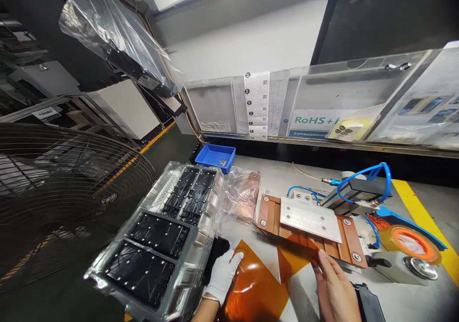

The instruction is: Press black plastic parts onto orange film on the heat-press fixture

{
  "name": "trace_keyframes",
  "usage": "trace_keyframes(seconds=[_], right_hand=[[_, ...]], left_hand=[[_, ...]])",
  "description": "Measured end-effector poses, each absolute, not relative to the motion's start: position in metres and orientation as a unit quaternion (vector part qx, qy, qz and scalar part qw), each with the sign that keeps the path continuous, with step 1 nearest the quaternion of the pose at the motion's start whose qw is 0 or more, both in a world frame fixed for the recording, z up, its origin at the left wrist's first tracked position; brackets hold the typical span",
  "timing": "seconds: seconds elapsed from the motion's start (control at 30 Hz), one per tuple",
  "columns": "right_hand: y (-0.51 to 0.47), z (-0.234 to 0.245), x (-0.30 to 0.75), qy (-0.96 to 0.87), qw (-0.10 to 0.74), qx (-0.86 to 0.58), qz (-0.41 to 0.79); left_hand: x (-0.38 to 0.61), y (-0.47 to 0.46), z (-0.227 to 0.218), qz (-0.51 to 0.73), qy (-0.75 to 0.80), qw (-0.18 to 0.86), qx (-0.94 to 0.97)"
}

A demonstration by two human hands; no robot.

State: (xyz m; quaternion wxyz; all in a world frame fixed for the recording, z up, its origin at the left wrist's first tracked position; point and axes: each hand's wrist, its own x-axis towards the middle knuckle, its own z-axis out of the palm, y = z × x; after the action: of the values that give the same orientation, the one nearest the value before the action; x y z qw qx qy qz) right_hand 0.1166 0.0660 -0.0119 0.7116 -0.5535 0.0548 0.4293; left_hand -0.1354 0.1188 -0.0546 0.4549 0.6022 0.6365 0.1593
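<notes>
My left hand (223, 272), in a white glove, pinches the upper left edge of a glossy amber plastic sheet (260, 283). My bare right hand (333, 283) holds a smaller piece of amber film (296, 260) between thumb and fingers. That film lies at the front edge of a brown fixture (270, 216) with a silver metal plate (310, 218) on top. Whether the film's far edge goes under the plate I cannot tell. Left of my gloved hand, a clear plastic tray (195, 238) carries several black molded panels (159, 233).
Behind the tray stands a blue bin (217, 157) beside a bagged copper-coloured stack (242, 195). At right are a pneumatic cylinder with blue hoses (383, 183), an orange tape roll (410, 243) and a metal-topped bottle (405, 267). A wire fan guard (71, 188) is at left.
</notes>
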Motion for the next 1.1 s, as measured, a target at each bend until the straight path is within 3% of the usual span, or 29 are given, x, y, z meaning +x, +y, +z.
trace_keyframes(seconds=[0.5,0.9,1.1], right_hand=[[0.06,0.002,0.122,0.05,0.689,-0.591,0.417],[0.055,0.017,0.142,0.093,0.679,-0.586,0.433],[0.036,-0.015,0.186,-0.011,0.709,-0.615,0.345]], left_hand=[[-0.151,0.115,-0.09,0.196,0.656,0.481,0.548],[-0.151,0.112,-0.09,0.205,0.642,0.494,0.55],[-0.164,0.113,-0.09,0.199,0.662,0.47,0.549]])
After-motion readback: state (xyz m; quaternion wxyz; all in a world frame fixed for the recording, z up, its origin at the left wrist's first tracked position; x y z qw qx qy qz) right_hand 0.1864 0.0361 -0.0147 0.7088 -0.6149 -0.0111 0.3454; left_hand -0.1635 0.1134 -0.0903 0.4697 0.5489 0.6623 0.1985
